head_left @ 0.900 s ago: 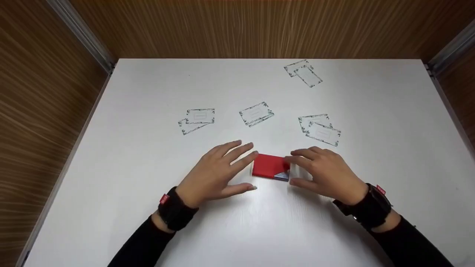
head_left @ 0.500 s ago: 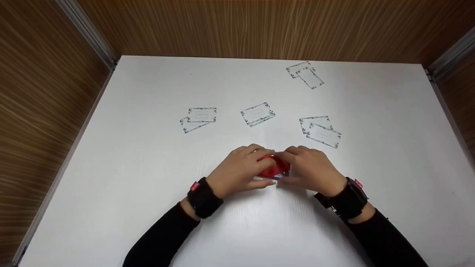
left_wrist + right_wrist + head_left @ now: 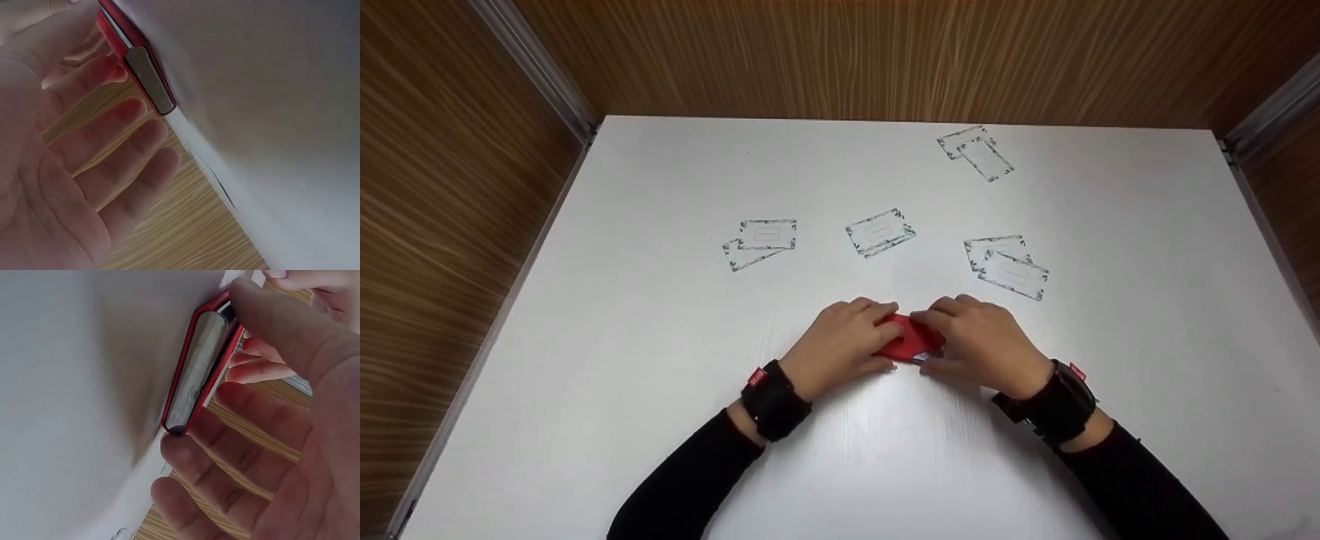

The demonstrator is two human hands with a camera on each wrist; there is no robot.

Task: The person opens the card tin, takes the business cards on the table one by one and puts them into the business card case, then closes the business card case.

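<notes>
A red card case (image 3: 913,339) with a silvery corner lies flat on the white table, between my two hands. At its left end, my left hand (image 3: 834,345) holds it with the thumb at the near edge and fingers over the top and far side. My right hand (image 3: 991,343) grips the right end, its thumb at the near corner and fingers toward the far edge. Both wrist views show end faces of the card case (image 3: 149,80), pale inside a red cover. The hands hide much of the case in the head view.
White cards with leafy borders lie in overlapping groups: left cards (image 3: 767,235), middle cards (image 3: 879,231), right cards (image 3: 1012,274) and far cards (image 3: 985,159). Wood-grain panels (image 3: 840,60) stand behind and beside the white table (image 3: 660,300).
Both hands have moved inward onto the card case, the left one rightward and the right one leftward. Since half a second ago, the left fingertips have shifted slightly left. The cards stay put.
</notes>
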